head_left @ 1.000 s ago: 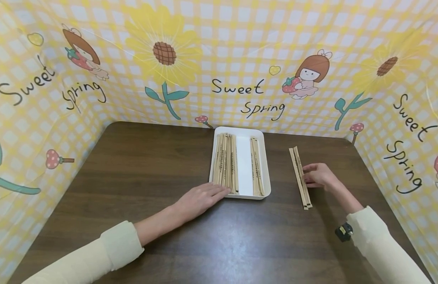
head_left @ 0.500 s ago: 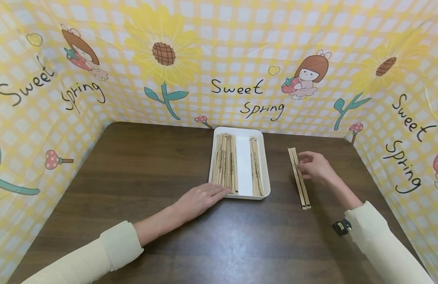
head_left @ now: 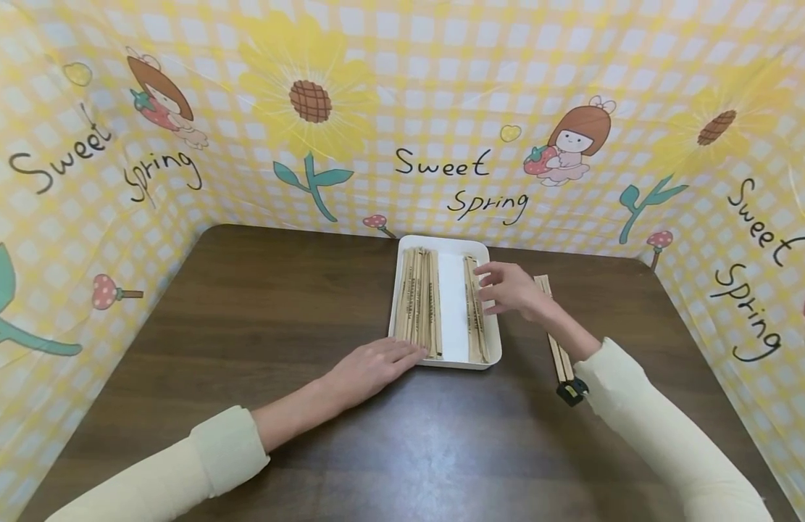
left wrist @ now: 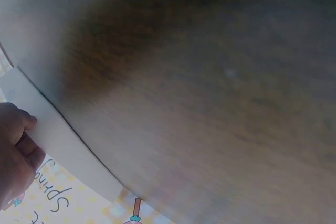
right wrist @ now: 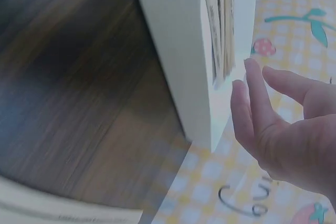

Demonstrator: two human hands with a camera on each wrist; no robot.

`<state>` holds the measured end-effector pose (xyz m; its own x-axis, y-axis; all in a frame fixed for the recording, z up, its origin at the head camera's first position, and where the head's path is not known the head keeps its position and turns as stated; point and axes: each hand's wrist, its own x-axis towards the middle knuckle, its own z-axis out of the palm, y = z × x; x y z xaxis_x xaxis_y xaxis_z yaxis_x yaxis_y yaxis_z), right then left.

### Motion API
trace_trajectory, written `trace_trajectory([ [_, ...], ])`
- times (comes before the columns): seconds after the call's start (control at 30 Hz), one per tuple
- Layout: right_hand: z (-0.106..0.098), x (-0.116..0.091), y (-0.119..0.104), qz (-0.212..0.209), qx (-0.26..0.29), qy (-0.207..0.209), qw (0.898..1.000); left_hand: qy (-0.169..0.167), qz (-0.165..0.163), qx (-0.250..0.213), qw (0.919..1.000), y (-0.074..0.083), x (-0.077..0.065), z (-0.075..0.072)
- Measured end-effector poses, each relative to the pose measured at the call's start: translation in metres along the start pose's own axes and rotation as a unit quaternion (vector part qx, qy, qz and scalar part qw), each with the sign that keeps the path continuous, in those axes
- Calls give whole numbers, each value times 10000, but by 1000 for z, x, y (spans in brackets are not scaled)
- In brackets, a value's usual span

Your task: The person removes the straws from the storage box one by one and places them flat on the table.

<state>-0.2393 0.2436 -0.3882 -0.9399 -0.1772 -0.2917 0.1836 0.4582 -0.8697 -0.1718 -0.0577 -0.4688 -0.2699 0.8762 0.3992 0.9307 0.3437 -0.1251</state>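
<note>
A white tray (head_left: 454, 341) stands at the back of the table. Inside are slim brown paper-wrapped sticks (head_left: 418, 301): a thick row along the left and a smaller bunch (head_left: 474, 319) along the right, with a white strip of tray floor between. My left hand (head_left: 369, 366) holds the tray's near left corner; in the left wrist view its thumb lies against the outer wall. My right hand (head_left: 509, 288) hovers over the tray's right rim beside the smaller bunch. In the right wrist view its fingers (right wrist: 254, 98) are bent loosely and apart, holding nothing.
Two more wrapped sticks (head_left: 560, 355) lie side by side on the dark wooden table (head_left: 298, 290) right of the tray, partly hidden by my right forearm and the black wrist camera (head_left: 572, 391). A yellow-checked cloth (head_left: 435, 87) stands around the back and sides.
My right hand has left the pair of sticks on the table and moved left to the tray's right rim. The pair stays on the table. My left hand has kept its place.
</note>
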Motion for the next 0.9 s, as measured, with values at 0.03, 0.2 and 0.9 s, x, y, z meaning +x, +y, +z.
trace_trajectory([
  [0.03,4,3,-2,29,34,-24,10000,-9,5,15,10000,0,0,0],
  [0.2,22,17,-6,177,109,-122,9997,-57,5,44,10000,1,0,1],
  [0.9,63,45,5,350,-150,199,9991,-119,-18,165,9998,1,0,-4],
])
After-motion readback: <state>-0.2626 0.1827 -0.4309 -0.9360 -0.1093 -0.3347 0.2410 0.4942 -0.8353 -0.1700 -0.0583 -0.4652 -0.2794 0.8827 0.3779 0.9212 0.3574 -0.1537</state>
